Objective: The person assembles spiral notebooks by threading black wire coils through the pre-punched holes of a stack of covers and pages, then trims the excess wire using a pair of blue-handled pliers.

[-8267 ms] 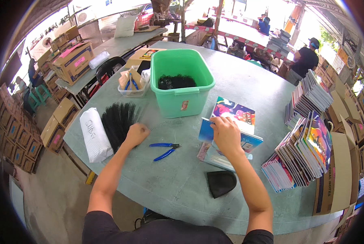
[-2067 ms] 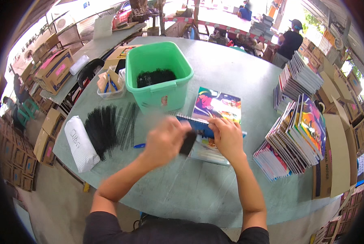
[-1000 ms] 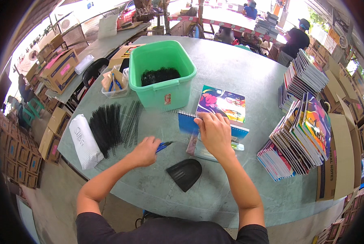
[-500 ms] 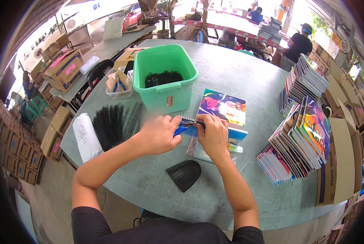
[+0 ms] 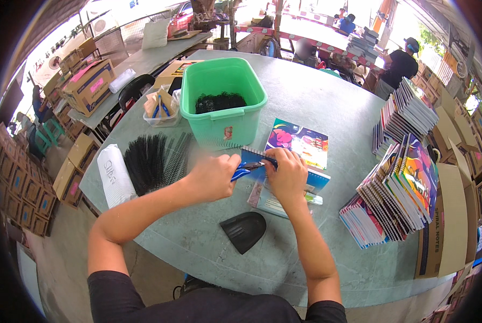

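Observation:
My left hand (image 5: 215,176) is closed round blue-handled pliers (image 5: 243,170), whose jaws reach toward my right fingertips. My right hand (image 5: 288,175) pinches the corner of a small blue spiral notebook (image 5: 252,156). From that notebook's bound edge, a loose black coil (image 5: 225,144) sticks out to the left, in front of the green bin. Beneath and beyond the hands lies a colourful notebook (image 5: 300,141), with more notebooks (image 5: 268,198) nearer to me. A black curved plastic piece (image 5: 245,231) rests on the table below them.
A green bin (image 5: 225,128) holds black coils. Bundled black coils (image 5: 144,161) and a white wrapped roll (image 5: 114,175) lie at left, near a clear tub of tools (image 5: 160,116). Notebook stacks (image 5: 394,188) and an open carton (image 5: 445,231) stand at right. People work farther back.
The pliers have drawn slightly left and down, away from my right fingertips. The notebook's blue cover and the coil jutting from it show more plainly. The whole view has shifted a little.

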### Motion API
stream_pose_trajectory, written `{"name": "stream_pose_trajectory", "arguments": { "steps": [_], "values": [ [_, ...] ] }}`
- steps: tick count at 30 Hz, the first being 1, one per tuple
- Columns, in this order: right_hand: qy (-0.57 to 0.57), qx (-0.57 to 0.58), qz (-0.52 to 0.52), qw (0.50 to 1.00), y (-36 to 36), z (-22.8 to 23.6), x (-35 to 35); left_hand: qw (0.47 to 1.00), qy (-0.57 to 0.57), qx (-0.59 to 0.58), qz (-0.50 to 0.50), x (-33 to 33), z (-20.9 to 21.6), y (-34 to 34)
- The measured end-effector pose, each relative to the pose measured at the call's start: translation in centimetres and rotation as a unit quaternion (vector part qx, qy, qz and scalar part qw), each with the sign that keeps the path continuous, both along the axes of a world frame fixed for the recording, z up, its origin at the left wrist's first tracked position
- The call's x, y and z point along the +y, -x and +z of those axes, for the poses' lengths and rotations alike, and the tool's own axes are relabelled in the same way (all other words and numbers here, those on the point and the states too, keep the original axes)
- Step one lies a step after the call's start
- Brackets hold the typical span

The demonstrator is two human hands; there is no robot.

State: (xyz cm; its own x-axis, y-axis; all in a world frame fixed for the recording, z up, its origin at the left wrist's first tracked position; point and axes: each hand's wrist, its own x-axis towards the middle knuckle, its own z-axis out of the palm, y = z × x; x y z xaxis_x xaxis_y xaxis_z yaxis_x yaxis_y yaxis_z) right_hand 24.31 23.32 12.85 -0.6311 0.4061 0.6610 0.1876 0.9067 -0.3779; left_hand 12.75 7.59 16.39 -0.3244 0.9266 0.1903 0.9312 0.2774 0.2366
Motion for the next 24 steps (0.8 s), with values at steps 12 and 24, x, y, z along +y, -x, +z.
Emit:
{"name": "stream_pose_trajectory", "arguments": {
  "steps": [12, 24],
  "values": [
    [0.006, -0.061, 0.002, 0.998, -2.8, 2.4, 0.2, 0.980, 0.024, -0.171, -0.100, -0.8, -13.0, -6.8],
    [0.468, 0.065, 0.126, 0.872, -8.3, -2.5, 5.6, 0.891, -0.453, -0.031, -0.013, 2.2, -0.4, -0.2]
  ]
}}
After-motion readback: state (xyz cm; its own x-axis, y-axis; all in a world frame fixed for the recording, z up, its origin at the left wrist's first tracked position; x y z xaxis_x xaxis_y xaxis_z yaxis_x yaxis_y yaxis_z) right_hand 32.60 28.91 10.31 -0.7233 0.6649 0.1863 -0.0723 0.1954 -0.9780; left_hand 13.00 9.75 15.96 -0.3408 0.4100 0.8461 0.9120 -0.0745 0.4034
